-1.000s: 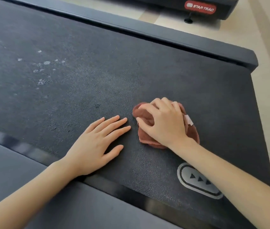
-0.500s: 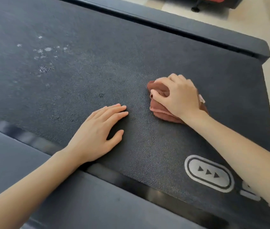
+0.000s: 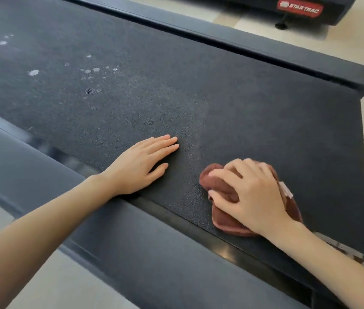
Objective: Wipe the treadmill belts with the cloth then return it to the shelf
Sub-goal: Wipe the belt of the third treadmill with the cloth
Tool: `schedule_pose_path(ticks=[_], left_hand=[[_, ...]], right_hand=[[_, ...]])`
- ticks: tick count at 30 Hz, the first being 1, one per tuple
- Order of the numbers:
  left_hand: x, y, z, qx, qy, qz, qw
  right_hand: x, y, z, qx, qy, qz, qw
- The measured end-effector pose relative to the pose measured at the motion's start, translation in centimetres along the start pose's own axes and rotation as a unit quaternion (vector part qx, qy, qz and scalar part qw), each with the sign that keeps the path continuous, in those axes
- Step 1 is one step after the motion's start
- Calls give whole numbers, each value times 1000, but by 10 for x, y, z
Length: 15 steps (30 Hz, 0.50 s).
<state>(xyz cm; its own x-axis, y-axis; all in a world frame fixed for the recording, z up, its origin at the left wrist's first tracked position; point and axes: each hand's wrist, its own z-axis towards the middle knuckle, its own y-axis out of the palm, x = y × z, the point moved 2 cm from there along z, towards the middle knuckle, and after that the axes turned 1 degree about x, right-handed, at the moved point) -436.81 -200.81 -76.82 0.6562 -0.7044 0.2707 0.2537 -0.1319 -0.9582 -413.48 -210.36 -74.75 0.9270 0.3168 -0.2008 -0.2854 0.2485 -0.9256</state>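
Cloth (image 3: 221,210) lay bunched on treadmill belt (image 3: 221,97), beside near side rail (image 3: 132,253); long axis ran from far-left lobe toward near-right, roughly along rail. Reddish-brown, crumpled, thin paler edge at near side; small white tag (image 3: 286,190) stuck out at right. Right hand (image 3: 254,192) pressed down on cloth, fingers curled over folds, gripping fabric. Left hand (image 3: 141,166) lay flat on belt, fingers extended together, holding nothing, apart from cloth. White specks (image 3: 34,72) scattered on belt at far left.
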Motion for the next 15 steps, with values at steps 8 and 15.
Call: schedule_pose_path(ticks=[8, 15], left_hand=[[-10, -14, -37, -5, -32, 11, 999], [-7, -16, -38, -12, -33, 29, 999]], right_hand=[[7, -12, -47, 30, -49, 26, 998], [-65, 28, 35, 18, -49, 0, 999]])
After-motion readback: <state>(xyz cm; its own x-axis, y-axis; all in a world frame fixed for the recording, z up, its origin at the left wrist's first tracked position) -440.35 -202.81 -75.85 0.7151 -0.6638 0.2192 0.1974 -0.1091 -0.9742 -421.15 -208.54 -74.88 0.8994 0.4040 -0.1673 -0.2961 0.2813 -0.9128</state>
